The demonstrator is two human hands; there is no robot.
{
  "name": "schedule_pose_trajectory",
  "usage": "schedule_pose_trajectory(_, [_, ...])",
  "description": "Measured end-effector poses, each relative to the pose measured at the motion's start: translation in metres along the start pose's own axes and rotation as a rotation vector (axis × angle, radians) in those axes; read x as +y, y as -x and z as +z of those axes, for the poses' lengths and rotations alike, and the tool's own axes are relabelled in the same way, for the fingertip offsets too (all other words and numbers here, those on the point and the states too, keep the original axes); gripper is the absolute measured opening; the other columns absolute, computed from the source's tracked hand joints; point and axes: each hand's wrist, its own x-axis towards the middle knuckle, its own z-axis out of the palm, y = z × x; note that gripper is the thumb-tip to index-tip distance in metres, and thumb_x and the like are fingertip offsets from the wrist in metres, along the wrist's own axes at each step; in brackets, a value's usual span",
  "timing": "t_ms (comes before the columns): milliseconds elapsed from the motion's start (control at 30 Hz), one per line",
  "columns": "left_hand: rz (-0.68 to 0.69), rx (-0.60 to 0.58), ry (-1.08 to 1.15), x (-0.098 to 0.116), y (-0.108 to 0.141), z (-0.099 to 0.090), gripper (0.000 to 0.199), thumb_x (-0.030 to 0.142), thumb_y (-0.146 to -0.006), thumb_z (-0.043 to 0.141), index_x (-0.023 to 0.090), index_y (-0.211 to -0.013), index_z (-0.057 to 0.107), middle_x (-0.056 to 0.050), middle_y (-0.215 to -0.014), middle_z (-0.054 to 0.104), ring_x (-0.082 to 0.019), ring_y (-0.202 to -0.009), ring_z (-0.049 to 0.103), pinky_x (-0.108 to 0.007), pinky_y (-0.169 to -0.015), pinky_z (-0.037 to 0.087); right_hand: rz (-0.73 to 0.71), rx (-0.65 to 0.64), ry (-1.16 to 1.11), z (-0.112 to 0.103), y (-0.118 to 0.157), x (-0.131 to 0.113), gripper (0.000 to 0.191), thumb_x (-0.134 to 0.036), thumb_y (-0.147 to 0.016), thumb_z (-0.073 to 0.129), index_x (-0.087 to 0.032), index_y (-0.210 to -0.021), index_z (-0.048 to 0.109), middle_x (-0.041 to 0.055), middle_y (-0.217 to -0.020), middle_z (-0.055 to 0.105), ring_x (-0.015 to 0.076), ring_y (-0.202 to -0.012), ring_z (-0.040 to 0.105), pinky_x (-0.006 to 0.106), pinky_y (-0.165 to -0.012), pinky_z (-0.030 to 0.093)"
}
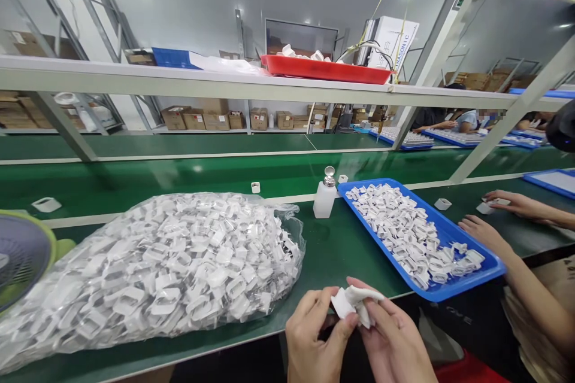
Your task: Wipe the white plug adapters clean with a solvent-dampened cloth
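Both hands are together at the table's front edge, low in the view. My left hand (314, 332) pinches a white plastic piece (342, 304) between thumb and fingers. Wrapped against that piece is a white cloth (363, 296), which my right hand (390, 332) holds with its fingers closed. The cloth covers part of the piece. To the left lies a large clear bag (179, 257) full of white plastic parts. A blue tray (487, 260) with many similar white parts rests to the right, beyond my right hand.
A white pump bottle (324, 198) stands between bag and tray. Single white parts sit on the green conveyor (215, 173). At far left is a green-rimmed basket (51, 245). Another person's hands (489, 233) are right of the tray. A shelf overhead bears a red tray (327, 69).
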Motion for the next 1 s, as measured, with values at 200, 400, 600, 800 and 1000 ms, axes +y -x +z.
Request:
schedule_pose_trajectory(200, [-0.065, 0.042, 0.055, -0.003, 0.001, -0.003, 0.023, 0.032, -0.086, 0.076, 0.021, -0.106, 0.079, -0.006, -0.093, 0.070, -0.016, -0.072, 0.070, -0.019, -0.063, 0.062, -0.521, 0.203, 0.547, -0.002, 0.010, -0.002, 0.031, -0.039, -0.088, 0.074, -0.021, -0.112, 0.081, 0.0062, -0.092, 0.077, 0.0220, -0.083, 0.072, 0.024, -0.074, 0.058])
schedule_pose_trajectory(400, [0.049, 0.126, 0.018, -0.004, 0.001, -0.004, 0.020, 0.029, -0.091, 0.070, 0.019, -0.106, 0.078, -0.007, -0.091, 0.072, -0.017, -0.073, 0.070, -0.021, -0.062, 0.062, -0.959, -0.253, 1.048, -0.011, 0.015, -0.007, 0.049, -0.012, -0.098, 0.052, -0.031, -0.142, 0.061, 0.0045, -0.100, 0.072, 0.0157, -0.089, 0.068, 0.022, -0.086, 0.055])
schedule_pose_trajectory(600, [0.396, 0.120, -0.212, -0.013, 0.004, -0.007, 0.034, 0.019, -0.092, 0.070, 0.022, -0.125, 0.071, -0.009, -0.099, 0.076, -0.020, -0.086, 0.073, -0.026, -0.077, 0.062, -1.009, 0.028, 1.207, -0.019, 0.011, -0.018, 0.040, -0.016, -0.099, 0.054, -0.026, -0.135, 0.068, 0.0073, -0.110, 0.072, 0.0187, -0.094, 0.069, 0.024, -0.085, 0.053])
schedule_pose_trajectory(800, [0.638, -0.014, -0.278, -0.013, 0.001, -0.006, 0.057, -0.002, -0.091, 0.056, 0.019, -0.144, 0.056, -0.011, -0.102, 0.073, -0.024, -0.095, 0.071, -0.033, -0.080, 0.062, -1.053, -0.169, 1.240, -0.009, 0.012, -0.018, 0.048, -0.015, -0.099, 0.054, -0.029, -0.144, 0.060, 0.0066, -0.113, 0.073, 0.0184, -0.091, 0.071, 0.024, -0.082, 0.057])
schedule_pose_trajectory(1000, [0.535, 0.115, -0.192, -0.019, 0.007, -0.002, 0.038, 0.010, -0.095, 0.060, 0.021, -0.130, 0.068, -0.010, -0.099, 0.075, -0.022, -0.088, 0.073, -0.032, -0.078, 0.063, -0.831, -0.182, 1.118, -0.015, 0.023, -0.024, 0.033, -0.025, -0.099, 0.055, -0.028, -0.127, 0.073, 0.0043, -0.098, 0.072, 0.0140, -0.076, 0.068, 0.018, -0.073, 0.055])
